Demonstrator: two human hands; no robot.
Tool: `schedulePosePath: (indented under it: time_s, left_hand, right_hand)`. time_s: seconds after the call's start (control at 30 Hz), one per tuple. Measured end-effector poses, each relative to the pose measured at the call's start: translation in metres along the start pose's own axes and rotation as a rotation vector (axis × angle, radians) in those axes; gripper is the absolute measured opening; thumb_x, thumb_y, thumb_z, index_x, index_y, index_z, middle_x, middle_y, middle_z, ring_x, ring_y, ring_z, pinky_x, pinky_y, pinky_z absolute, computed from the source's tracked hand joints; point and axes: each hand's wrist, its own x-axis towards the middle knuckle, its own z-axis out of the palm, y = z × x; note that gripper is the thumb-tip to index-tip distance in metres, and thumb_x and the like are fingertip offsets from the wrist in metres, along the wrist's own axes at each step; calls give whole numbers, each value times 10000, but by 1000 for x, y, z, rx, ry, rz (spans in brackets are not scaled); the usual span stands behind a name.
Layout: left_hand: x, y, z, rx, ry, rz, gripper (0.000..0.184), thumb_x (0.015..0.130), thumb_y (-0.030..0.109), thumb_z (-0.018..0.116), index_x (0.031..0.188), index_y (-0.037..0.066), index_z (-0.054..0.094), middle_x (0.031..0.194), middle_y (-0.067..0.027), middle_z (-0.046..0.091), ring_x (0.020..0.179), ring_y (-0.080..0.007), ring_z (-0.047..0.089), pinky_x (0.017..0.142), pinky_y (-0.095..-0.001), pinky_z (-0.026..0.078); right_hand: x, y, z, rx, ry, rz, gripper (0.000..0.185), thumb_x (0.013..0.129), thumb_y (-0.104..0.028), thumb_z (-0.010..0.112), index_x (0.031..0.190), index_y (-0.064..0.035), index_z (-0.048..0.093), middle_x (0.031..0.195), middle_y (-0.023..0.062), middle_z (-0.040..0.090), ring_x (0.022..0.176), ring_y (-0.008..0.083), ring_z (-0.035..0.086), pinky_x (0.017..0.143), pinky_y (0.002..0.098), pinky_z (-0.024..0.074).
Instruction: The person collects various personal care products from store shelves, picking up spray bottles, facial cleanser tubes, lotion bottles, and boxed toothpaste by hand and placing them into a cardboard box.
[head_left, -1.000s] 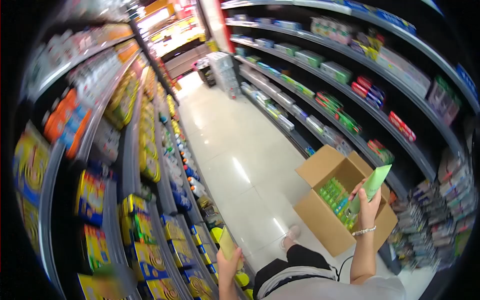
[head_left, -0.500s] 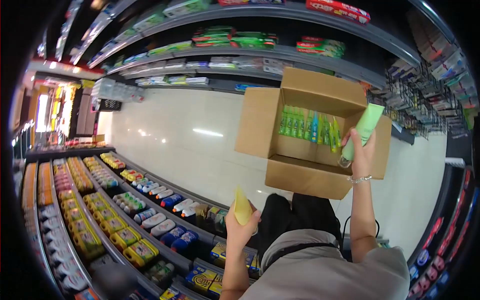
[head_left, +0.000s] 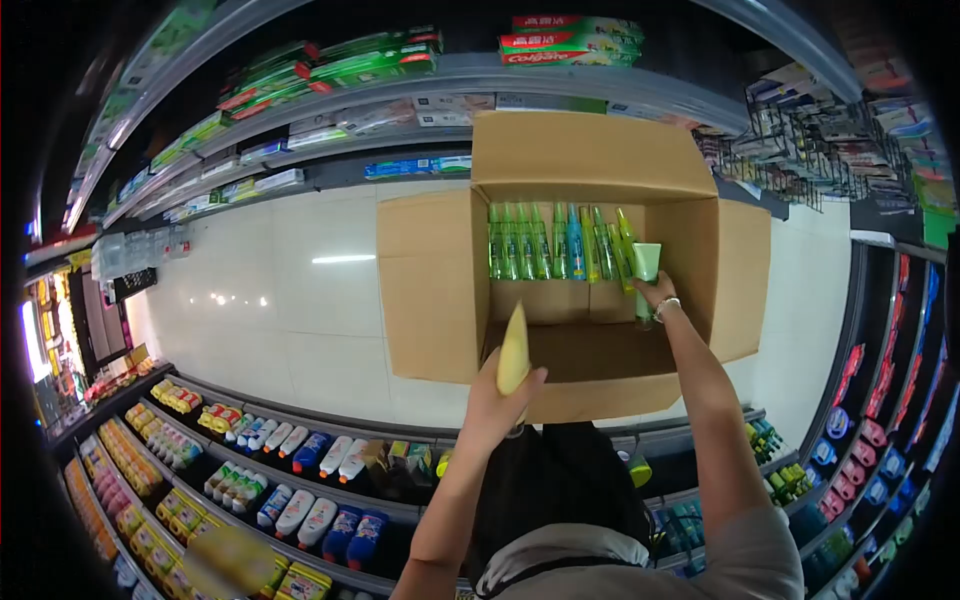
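My right hand (head_left: pixel 657 292) reaches into the open cardboard box (head_left: pixel 595 152), fingers closed round a pale green squeeze tube (head_left: pixel 646 262) with a clear cap pointing down. This tube stands at the right end of a row of bottles along the far side of the box. Several green bottles (head_left: pixel 525 250) make up the left part of the row, then come a blue bottle (head_left: pixel 575 245) and some yellow-green ones (head_left: pixel 603 250) that lean. A pale yellow squeeze tube (head_left: pixel 514 352) is gripped upright in my left hand (head_left: pixel 495 408), in front of the box's near left corner.
Shelves with toothpaste boxes (head_left: pixel 570 42) rise behind the box. Toothbrush packs hang on a rack (head_left: pixel 830 150) at the right. Bottles of cleaner (head_left: pixel 318 520) fill the lower-left shelves. Pale floor tiles (head_left: pixel 310 320) lie left of the box. Plastic-wrapped goods (head_left: pixel 140 252) stand farther left.
My right hand has brought the pale green tube down into the box, beside the row. My left hand still holds the yellow tube, now nearer the box. The view has shifted right.
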Motion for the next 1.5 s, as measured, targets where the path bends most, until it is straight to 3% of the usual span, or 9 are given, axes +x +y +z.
schedulePosePath:
  time_s: [0.17,0.37,0.5,0.57,0.67,0.97,1.07,1.3,1.5]
  left_hand:
    - [88,-14,21,195,-68,20,336,720,278,650,868,9,513,694,-59,526,628,-145,504,584,-286,417]
    - [184,-115,59,204,-141,-210,414,666,314,667,899,-2,535,725,-87,565,650,-175,548,589,-316,435]
    - [206,-173,56,391,-98,-416,441,663,313,667,958,9,545,823,-95,573,716,-173,552,610,-309,432]
    - [212,-204,54,310,141,-413,416,670,282,654,975,17,554,825,-99,584,739,-191,564,630,-319,438]
    - [230,-243,45,227,147,-380,372,675,255,650,944,14,559,811,-94,581,718,-196,563,624,-324,437]
    - [243,-216,50,-282,437,-356,377,648,138,637,978,10,509,887,-91,550,794,-200,539,696,-331,419]
    - [238,-209,46,-303,426,-448,397,636,123,640,987,1,500,905,-93,544,803,-225,537,710,-341,416]
    - [232,-207,61,-186,577,-507,416,635,100,643,1008,-16,500,929,-113,569,810,-230,564,719,-344,446]
    - [232,-224,55,-209,610,-556,400,638,99,650,992,-25,510,933,-123,562,831,-243,558,729,-350,440]
  right_hand:
    - [25,35,40,526,-17,374,562,672,-292,674,1087,28,470,990,149,568,822,246,575,726,366,465]
    - [57,63,87,731,113,390,503,662,-246,677,1052,5,484,921,122,570,756,221,554,663,349,451]
    - [60,51,104,692,290,373,552,633,-271,688,1066,13,498,1012,144,561,884,249,550,764,355,426]
    - [59,34,106,831,346,365,544,638,-270,688,1065,8,498,1025,147,551,893,245,542,769,351,421]
    - [47,5,93,745,341,400,512,682,-323,653,1031,25,513,958,137,570,820,216,565,712,325,442]
    - [48,21,109,834,346,441,491,687,-306,647,1038,5,503,955,108,569,826,209,555,702,328,449]
    - [41,5,105,821,355,404,539,643,-256,679,1052,38,486,1042,174,545,920,257,540,796,347,421]
    - [40,-5,73,98,538,280,414,658,-202,652,932,40,458,979,213,496,929,376,497,805,431,418]
    - [67,-14,53,-219,397,14,481,700,-154,621,1068,5,356,1042,231,469,953,392,473,799,429,420]
